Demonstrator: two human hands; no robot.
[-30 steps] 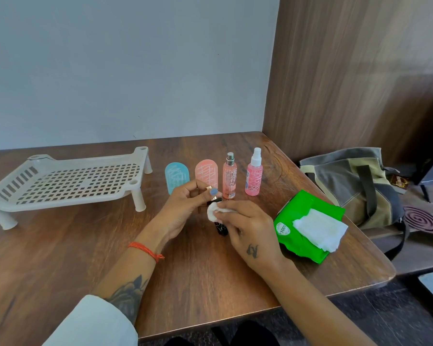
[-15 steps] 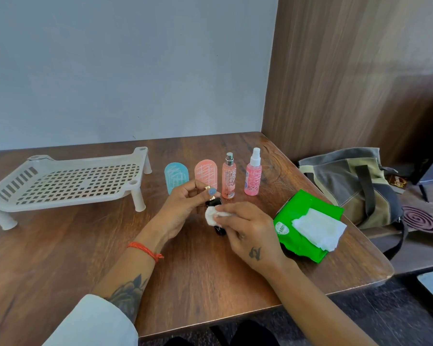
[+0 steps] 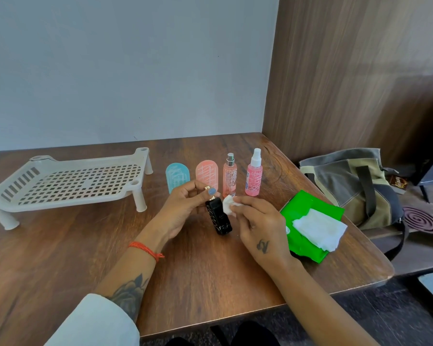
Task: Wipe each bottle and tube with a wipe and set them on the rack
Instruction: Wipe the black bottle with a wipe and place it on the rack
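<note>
Glossy black bottle (image 3: 218,218), matt plastic rack (image 3: 68,186), wood-grain table (image 3: 60,245).

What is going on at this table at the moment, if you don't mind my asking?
A person is cleaning toiletries. The left hand holds a black bottle by its top, while the right hand pinches a small white wipe beside it. Four other items stand in a row behind: a blue tube, a pink tube and two pink spray bottles. The white rack holds nothing yet. A green wipe pack lies open on the right.

Black bottle (image 3: 218,218); white wipe (image 3: 228,205); green pack (image 3: 308,213); white lattice rack (image 3: 70,183).
</note>
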